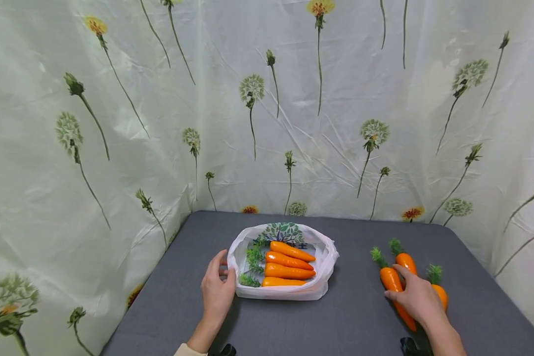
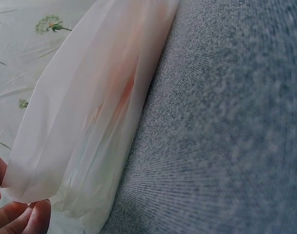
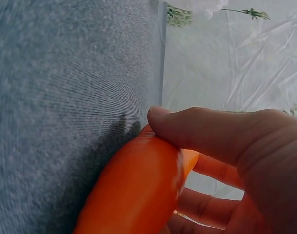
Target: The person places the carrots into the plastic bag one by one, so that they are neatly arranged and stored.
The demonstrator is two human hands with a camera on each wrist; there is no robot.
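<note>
A white plastic bag [image 1: 285, 293] stands with its mouth spread wide on the grey table. Several orange carrots [image 1: 288, 271] with feathery green tops lie side by side in it. At the bag's left side, my left hand [image 1: 218, 289] pinches the rim between thumb and fingers; the left wrist view shows the bag's edge [image 2: 29, 187] there. Off to the right, my right hand [image 1: 418, 295] grips a carrot [image 1: 390, 279], thumb on one side and fingers on the other. Behind it lies a second carrot [image 1: 407, 263], and a third carrot [image 1: 440, 295] is partly hidden by the hand.
The grey table [image 1: 356, 316] runs back to a pale curtain [image 1: 320, 163] printed with dandelions, which also hangs along the left and right sides. A stretch of tabletop separates the bag from the loose carrots. Dark straps [image 1: 411, 346] show at both wrists.
</note>
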